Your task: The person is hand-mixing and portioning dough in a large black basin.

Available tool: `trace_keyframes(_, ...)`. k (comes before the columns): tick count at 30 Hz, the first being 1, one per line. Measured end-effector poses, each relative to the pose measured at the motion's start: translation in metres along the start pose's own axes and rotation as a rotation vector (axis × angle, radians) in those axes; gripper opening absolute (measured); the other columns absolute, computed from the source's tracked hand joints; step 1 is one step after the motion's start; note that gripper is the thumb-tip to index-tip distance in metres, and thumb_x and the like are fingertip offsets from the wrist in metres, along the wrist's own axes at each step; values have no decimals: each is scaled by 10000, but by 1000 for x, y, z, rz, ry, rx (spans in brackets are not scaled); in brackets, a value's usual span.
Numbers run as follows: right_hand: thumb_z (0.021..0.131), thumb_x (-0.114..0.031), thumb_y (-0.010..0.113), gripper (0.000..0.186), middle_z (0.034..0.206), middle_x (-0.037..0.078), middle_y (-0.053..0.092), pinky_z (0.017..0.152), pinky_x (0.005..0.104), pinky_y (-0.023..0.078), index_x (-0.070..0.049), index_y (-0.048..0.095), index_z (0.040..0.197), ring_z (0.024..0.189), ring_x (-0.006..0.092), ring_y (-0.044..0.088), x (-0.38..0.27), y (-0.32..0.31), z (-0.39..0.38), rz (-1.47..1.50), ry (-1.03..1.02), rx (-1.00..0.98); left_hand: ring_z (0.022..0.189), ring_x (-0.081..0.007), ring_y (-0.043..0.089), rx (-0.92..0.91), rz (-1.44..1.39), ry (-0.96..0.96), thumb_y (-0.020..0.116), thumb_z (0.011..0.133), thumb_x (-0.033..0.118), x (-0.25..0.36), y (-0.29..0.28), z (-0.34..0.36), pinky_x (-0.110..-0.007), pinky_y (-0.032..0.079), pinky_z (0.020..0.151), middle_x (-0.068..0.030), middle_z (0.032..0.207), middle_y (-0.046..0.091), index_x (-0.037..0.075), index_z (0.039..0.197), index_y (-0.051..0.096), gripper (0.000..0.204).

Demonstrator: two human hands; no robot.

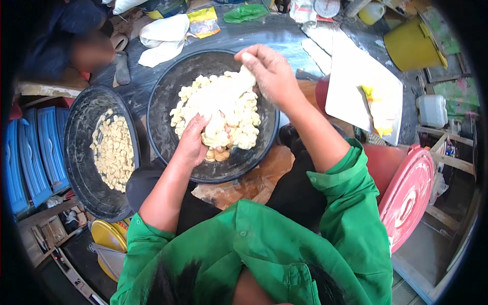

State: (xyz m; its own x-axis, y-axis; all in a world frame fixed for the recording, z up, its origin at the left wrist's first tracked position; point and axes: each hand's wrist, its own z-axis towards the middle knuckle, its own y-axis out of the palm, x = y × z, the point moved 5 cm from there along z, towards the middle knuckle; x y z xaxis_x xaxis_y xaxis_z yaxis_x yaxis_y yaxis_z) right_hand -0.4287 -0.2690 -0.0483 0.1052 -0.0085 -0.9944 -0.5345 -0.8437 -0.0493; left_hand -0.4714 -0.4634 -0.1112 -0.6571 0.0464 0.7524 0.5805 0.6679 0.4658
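Seemingly partway, in the head view; gripping dough (219, 96) with the left hand (192, 141) and pinching its far end with the right hand (272, 75), over the basin (163, 94); with many separate pieces (246, 131) already there and in the tub (81, 147); with held dough apparently left undivided.

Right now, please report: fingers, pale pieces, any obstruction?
Left fingers, right fingers at pale, lumpy pieces; pieces inside round black basin; no obstruction visible.
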Motion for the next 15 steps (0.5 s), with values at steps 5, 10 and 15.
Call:
trace_keyframes(5,857,-197,596,218,820,5,570,668,219,437,-36,558,999,758,66,519,-11,32,2,7,-127,-189,724,-198,619,-25,-77,-36,368,913,431,6,5,-2,-281,483,491,-117,848,612,48,1125,476,451)
trace_keyframes(10,726,-126,715,559,882,50,443,708,263,460,-60,439,1208,888,162,539,12,73,-18,-203,-40,-487,752,-182,605,-157,-119,-41,357,932,370,13,5,-11,-281,500,548,-123,911,596,48,1280,355,474)
trace_keyframes(15,734,-163,662,523,959,111,556,702,376,466,-75,462,1210,878,250,580,20,66,-25,-307,-73,-554,733,-148,595,84,-10,148,503,888,185,19,-19,-12,-262,487,557,-69,872,603,54,979,563,170)
